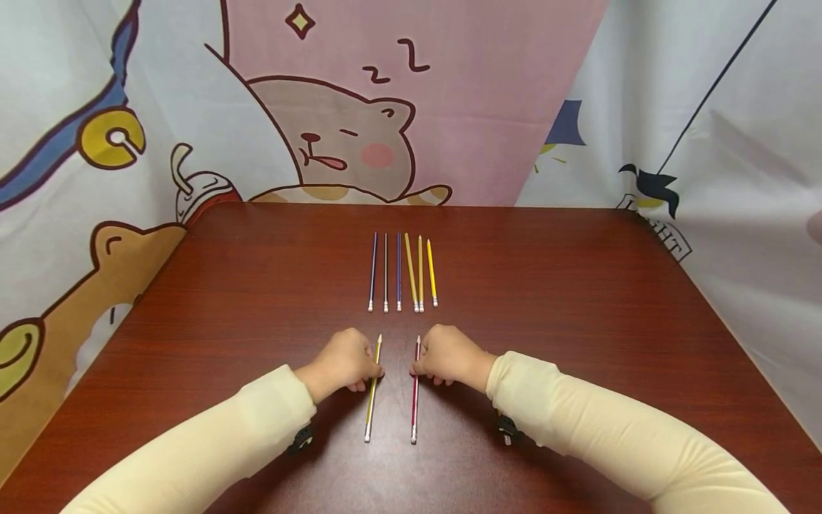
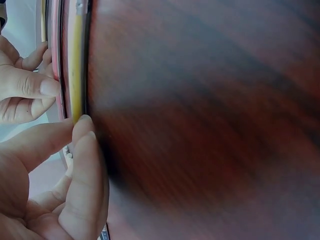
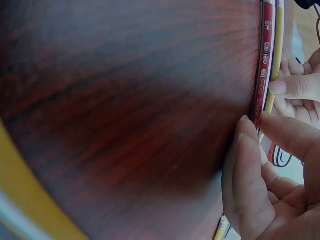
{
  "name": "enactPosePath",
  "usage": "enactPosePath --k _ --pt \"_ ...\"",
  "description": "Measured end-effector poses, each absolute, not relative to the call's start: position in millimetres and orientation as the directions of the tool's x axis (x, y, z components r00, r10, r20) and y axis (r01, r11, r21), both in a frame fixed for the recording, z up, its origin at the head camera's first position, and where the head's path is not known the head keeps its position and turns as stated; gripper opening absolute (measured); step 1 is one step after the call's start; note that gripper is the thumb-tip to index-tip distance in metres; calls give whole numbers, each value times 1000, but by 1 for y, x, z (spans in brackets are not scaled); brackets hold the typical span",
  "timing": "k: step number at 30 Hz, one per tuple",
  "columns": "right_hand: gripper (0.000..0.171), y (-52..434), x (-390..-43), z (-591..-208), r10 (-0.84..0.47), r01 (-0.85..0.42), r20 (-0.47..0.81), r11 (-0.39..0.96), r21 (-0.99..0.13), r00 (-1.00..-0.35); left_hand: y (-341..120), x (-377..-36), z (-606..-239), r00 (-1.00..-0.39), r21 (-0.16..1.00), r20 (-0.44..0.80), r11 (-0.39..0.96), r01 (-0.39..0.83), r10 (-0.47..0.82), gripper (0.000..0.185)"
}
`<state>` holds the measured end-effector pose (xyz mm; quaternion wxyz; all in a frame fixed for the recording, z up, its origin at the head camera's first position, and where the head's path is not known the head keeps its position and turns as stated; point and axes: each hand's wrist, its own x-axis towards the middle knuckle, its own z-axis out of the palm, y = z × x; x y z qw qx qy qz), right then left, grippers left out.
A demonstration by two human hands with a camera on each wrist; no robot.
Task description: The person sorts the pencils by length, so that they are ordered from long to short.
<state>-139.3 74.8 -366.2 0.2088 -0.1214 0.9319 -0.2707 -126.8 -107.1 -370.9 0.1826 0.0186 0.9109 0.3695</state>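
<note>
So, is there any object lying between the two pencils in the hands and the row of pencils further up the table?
Nothing visible does. The left hand pinches the yellow pencil and the right hand pinches the red pencil. Between their tips and the row of six pencils lies only bare table.

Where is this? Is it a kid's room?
Maybe a play or craft corner: cartoon bear curtains hang around a dark wooden table, a row of pencils lies on it, and each hand pinches one more pencil.
</note>
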Motion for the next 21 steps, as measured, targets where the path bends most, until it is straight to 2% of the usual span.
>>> enactPosePath --k 10,21 --pt "29 78 -141 -366 -329 -108 -328 832 -544 -885 -106 -127 -369 -930 654 -326 751 -91 171 24" --pt "28 79 -143 -363 -366 -165 -320 842 -513 -874 -104 -128 -365 -927 588 -330 807 -54 178 22"
